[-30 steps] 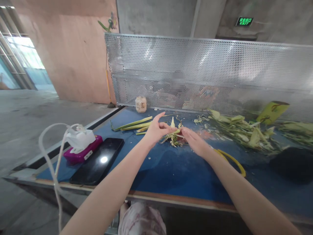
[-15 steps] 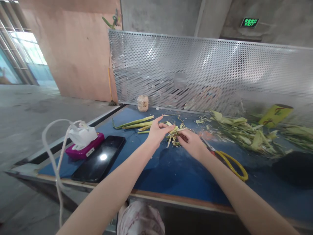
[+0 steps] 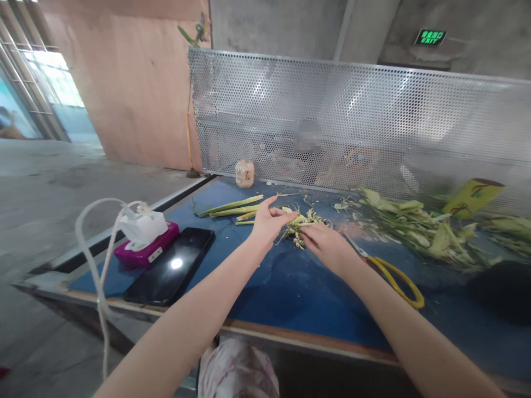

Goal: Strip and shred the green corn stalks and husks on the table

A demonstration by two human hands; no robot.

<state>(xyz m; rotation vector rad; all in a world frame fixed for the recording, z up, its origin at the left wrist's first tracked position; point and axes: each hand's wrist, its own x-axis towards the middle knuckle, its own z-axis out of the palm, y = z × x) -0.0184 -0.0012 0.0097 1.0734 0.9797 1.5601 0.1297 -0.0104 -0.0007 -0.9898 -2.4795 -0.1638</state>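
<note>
My left hand [image 3: 269, 223] is closed in a pinch, thumb and forefinger meeting on a yellow-green plant piece [image 3: 297, 220]. Close on its right, my right hand [image 3: 326, 243] has its fingers bent and pressed together at the same plant material; its fingertips are partly hidden. Small pale-green plant scraps [image 3: 299, 241] lie beneath and around both hands. Behind my left hand, several long green stalks [image 3: 232, 209] rest on the blue tabletop [image 3: 286, 293]. Scissors with yellow handles [image 3: 400, 282] lie beside my right forearm, which partly covers them.
At left sit a black phone [image 3: 172, 268] and a magenta box [image 3: 141, 253] with a white plug and cable. A jar [image 3: 244, 174] stands near the perforated metal screen [image 3: 269, 110]. Husk-like leaves [image 3: 418, 224], a yellow-green container [image 3: 473, 198] and a dark object [image 3: 501, 290] are at right.
My right hand has turned slightly, its fingers now lying lower over the scraps. My left hand keeps its pinch. The whole view has shifted a little.
</note>
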